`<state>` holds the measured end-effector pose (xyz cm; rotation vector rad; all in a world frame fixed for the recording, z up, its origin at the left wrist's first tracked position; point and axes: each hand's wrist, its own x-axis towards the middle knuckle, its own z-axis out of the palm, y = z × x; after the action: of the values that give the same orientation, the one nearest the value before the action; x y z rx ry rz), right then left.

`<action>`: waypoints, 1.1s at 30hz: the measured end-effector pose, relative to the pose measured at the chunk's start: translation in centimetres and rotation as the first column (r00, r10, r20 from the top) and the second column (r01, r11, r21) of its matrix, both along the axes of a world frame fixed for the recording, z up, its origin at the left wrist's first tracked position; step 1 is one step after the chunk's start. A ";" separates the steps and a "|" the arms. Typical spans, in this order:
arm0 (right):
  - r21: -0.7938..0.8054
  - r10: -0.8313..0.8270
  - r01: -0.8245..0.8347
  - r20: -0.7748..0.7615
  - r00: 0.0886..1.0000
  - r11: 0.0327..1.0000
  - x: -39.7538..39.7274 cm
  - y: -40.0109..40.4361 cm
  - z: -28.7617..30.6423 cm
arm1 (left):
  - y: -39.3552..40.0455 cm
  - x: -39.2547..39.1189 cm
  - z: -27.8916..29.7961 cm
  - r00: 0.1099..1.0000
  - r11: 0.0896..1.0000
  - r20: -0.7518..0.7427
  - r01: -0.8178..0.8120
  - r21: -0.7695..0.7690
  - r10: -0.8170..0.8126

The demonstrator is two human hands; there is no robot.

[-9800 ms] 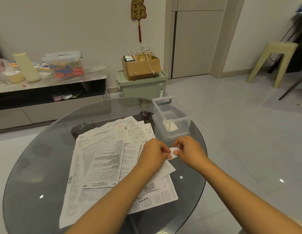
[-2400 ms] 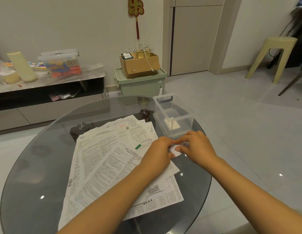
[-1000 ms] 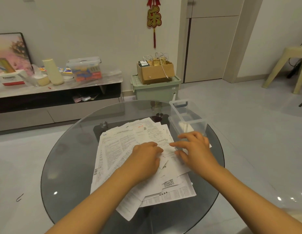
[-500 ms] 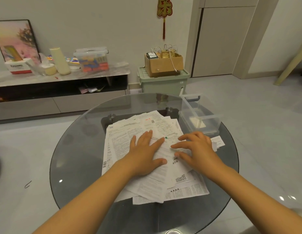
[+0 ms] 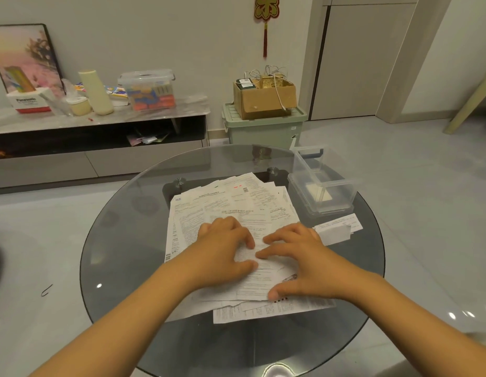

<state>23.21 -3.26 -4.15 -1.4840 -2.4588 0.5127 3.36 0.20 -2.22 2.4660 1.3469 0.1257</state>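
Left hand [image 5: 225, 251] and right hand [image 5: 299, 263] press on the papers [image 5: 222, 198] mid-bench [image 5: 122, 240], fingers spread and gripping nothing, seemingly gathering them; next comes pinching the pile's edges.

Papers [image 5: 231, 202]: white, dense black print, a few red marks, barcode stripes at one edge.
Table [image 5: 122, 240]: smoky grey glass.
Storage box [image 5: 342, 191]: clear, cream block inside.
Bin [image 5: 263, 134]: pale green.
Carton [image 5: 266, 100]: brown.
Wall ornament [image 5: 266, 8]: red and gold.
Floor [image 5: 413, 172]: pale grey.
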 end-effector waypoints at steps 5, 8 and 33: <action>-0.093 0.025 -0.024 0.010 1.000 0.995 -0.4 -0.8 -0.7 | -0.8 -1.6 -1.0 0.987 0.974 -0.124 0.074 -0.213 -0.103; -0.087 0.021 -0.023 -0.030 0.999 0.996 -0.5 -0.7 -0.4 | -0.9 -2.0 -0.8 0.981 0.962 -0.131 0.109 -0.250 -0.145; -0.228 -0.373 0.304 -0.395 0.839 0.925 -1.8 1.8 0.1 | 0.6 -3.0 0.8 0.757 0.819 0.394 -0.315 -0.479 0.522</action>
<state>21.36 -1.46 -4.06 -1.6104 -1.7997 0.8689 0.35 0.81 -1.41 1.5971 1.4843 0.5313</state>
